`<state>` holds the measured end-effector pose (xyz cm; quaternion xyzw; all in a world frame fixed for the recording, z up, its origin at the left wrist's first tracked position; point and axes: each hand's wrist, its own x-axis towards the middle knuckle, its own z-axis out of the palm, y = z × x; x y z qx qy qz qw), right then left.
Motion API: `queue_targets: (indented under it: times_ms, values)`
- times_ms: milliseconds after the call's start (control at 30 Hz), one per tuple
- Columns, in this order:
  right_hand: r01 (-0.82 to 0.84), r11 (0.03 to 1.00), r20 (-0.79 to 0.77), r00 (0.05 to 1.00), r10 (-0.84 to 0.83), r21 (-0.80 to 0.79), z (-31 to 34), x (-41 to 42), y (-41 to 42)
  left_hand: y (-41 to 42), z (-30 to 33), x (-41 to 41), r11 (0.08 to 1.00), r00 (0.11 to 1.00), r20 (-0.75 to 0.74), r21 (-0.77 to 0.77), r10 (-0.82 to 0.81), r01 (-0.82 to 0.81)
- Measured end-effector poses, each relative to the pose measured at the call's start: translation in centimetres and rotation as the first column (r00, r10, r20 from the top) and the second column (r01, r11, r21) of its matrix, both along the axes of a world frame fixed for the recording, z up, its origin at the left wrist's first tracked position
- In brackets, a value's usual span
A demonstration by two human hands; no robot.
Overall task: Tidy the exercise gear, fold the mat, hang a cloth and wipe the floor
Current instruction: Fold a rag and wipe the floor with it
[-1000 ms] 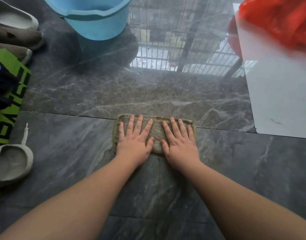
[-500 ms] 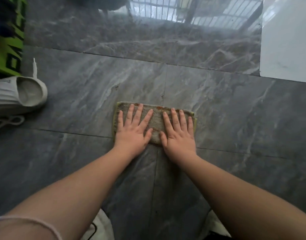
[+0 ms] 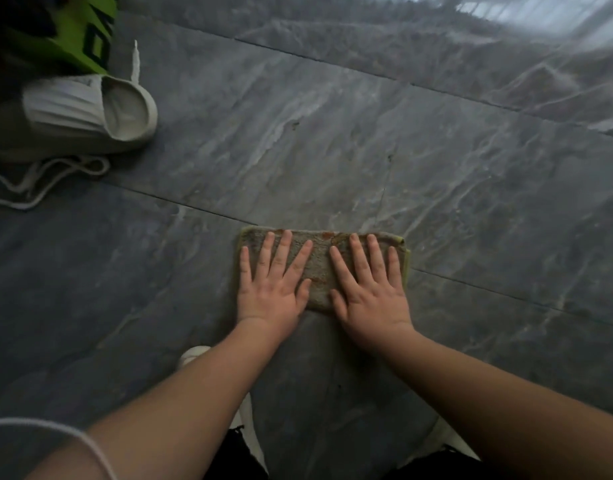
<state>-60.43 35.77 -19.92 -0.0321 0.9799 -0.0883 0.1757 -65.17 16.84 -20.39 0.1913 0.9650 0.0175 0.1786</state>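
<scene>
Here, fingers: straight and spread on both hands, pressing flat.
Left hand (image 3: 268, 292): on the cloth's left half.
Right hand (image 3: 370, 292): on its right half.
Cloth (image 3: 320, 268): folded, greyish-green, flat on the grey marbled floor (image 3: 471, 220).
White shoe (image 3: 90, 112): far left, laces trailing.
Green item (image 3: 86, 32): black lettering, cut off, unreadable.

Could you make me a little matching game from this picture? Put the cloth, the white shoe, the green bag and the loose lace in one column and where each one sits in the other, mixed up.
Things:
1. cloth
2. white shoe
3. green bag
4. loose lace

Places:
A. top left corner of the view
B. trailing on the floor below the shoe in the picture
C. flat under the left hand and right hand
D. left side, just below the bag

Pairs: 1-C, 2-D, 3-A, 4-B
</scene>
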Motion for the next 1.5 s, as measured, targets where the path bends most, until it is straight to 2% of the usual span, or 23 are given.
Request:
queue_targets:
  times_ms: [100, 300, 633, 833, 1167, 1367, 1500]
  values:
    - [-0.04, 0.999, -0.023, 0.999, 0.04, -0.019, 0.3, -3.2, -1.2, -1.2, 0.1, -1.7, 0.996, 0.996, -0.01, -0.003, 0.092, -0.092]
    - [-0.071, 0.995, -0.087, 0.994, 0.065, -0.069, 0.1, -11.5, -4.5, -4.8, 0.5, -9.1, 0.985, 0.988, -0.01, -0.084, 0.153, -0.154]
    - [-0.121, 0.99, -0.152, 0.982, 0.109, -0.072, -0.3, -20.9, -5.0, -4.9, 0.5, -17.2, 0.965, 0.966, 0.012, -0.055, 0.258, -0.257]
    - [-0.069, 0.994, -0.118, 0.991, 0.059, -0.082, 0.2, -18.3, -5.4, -4.3, 1.0, -16.0, 0.966, 0.966, 0.037, -0.054, 0.255, -0.253]
    - [0.008, 0.998, -0.051, 0.999, -0.011, -0.056, 0.4, -8.9, -3.2, -2.0, 0.7, -8.5, 0.99, 0.991, 0.011, -0.059, 0.13, -0.129]
    - [-0.06, 0.998, -0.072, 0.996, 0.058, -0.032, 0.2, -5.9, 1.0, 1.0, 0.6, -5.9, 0.998, 0.999, -0.002, -0.039, 0.044, -0.044]
    - [-0.018, 0.999, -0.116, 0.993, 0.013, -0.039, 0.1, -6.4, 3.8, 4.0, 0.3, -7.1, 0.999, 1.0, -0.01, -0.049, 0.009, -0.009]
